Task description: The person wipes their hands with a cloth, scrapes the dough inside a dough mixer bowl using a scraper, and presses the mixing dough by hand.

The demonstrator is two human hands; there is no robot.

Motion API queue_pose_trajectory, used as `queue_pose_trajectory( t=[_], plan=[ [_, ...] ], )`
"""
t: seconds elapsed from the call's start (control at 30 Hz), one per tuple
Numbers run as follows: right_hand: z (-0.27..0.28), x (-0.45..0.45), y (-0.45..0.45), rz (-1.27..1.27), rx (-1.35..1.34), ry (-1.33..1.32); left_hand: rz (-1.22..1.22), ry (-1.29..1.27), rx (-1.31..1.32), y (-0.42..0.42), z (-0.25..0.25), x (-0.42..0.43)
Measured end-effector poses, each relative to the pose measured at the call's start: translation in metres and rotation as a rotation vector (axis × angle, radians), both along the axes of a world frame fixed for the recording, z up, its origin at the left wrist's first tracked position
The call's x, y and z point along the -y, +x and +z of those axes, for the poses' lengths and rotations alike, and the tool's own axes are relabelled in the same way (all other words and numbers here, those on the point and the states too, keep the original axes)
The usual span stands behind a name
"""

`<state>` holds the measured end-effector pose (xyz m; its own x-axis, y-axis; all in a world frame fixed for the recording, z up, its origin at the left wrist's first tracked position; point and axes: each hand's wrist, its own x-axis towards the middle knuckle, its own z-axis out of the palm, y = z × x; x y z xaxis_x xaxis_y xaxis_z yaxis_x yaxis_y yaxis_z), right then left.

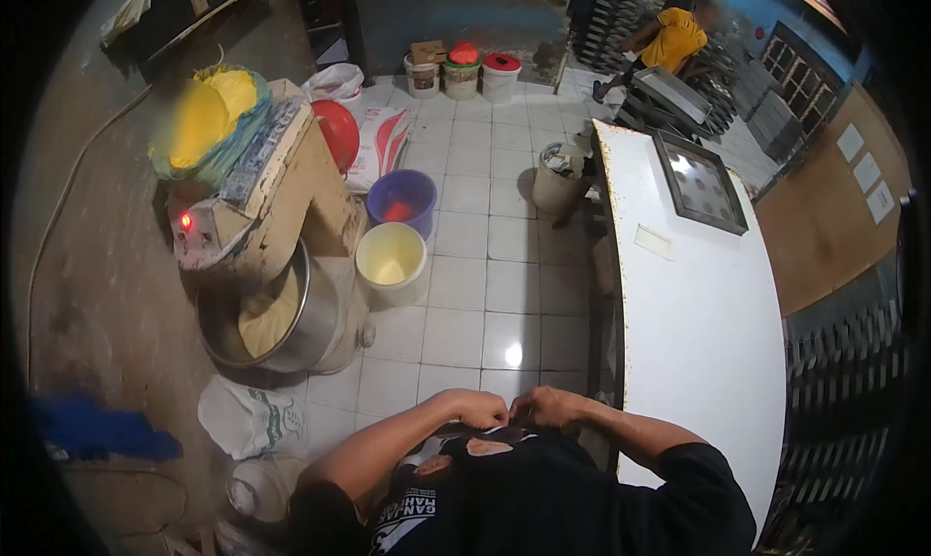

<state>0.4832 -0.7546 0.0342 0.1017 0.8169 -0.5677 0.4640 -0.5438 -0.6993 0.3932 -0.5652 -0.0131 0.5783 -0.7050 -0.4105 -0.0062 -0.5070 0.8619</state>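
Observation:
My left hand (482,410) is closed, knuckles up, in front of my black printed T-shirt (543,488). Almost touching it, my right hand (545,407) is also closed, with its fingers curled inward. Both are at the shirt's front, and whatever lies between their fingers is too small or hidden to make out. To the left stands a large dough mixer (330,192) with a lit red light. Its steel bowl (325,309) holds pale dough (270,316).
A white-topped table (698,333) with a dark metal frame (700,183) runs along my right. White (393,265) and purple (401,199) buckets stand beside the mixer. White sacks (254,418) lie at lower left. A person in a yellow shirt (676,39) bends near stacked trays at the back.

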Motion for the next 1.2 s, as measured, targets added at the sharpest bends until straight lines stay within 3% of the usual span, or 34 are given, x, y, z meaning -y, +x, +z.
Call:
queue_pose_trajectory(
  t=[0.23,0.37,0.47,0.57,0.87,0.97,1.07,1.17,1.2],
  plan=[
    [0.013,-0.025,-0.031,-0.123,0.026,0.042,0.061,-0.059,0.104,-0.015,0.011,-0.029],
    [0.009,-0.029,-0.054,-0.336,0.02,0.053,0.06,0.132,0.233,-0.03,0.046,-0.037],
    [0.024,-0.03,-0.068,-0.485,-0.142,-0.064,0.054,0.085,0.396,-0.036,0.048,-0.04],
    [0.001,-0.015,-0.072,-0.516,-0.463,-0.097,-0.051,0.012,0.424,-0.034,0.049,-0.04],
    [-0.017,0.016,-0.078,-0.649,-0.674,-0.035,-0.239,-0.207,0.26,0.002,0.023,-0.02],
    [-0.014,0.016,-0.048,-0.595,-0.781,-0.204,-0.262,-0.189,0.134,0.029,0.014,-0.014],
    [0.001,0.015,-0.022,-0.747,-0.953,-0.143,-0.272,-0.105,-0.01,0.063,0.017,-0.009],
    [-0.082,0.031,0.019,-0.611,-0.896,-0.048,-0.219,-0.161,-0.166,0.093,-0.018,-0.01],
    [-0.078,0.036,0.03,-0.623,-0.871,0.016,-0.242,-0.128,-0.219,0.105,-0.022,-0.011]
  ],
)
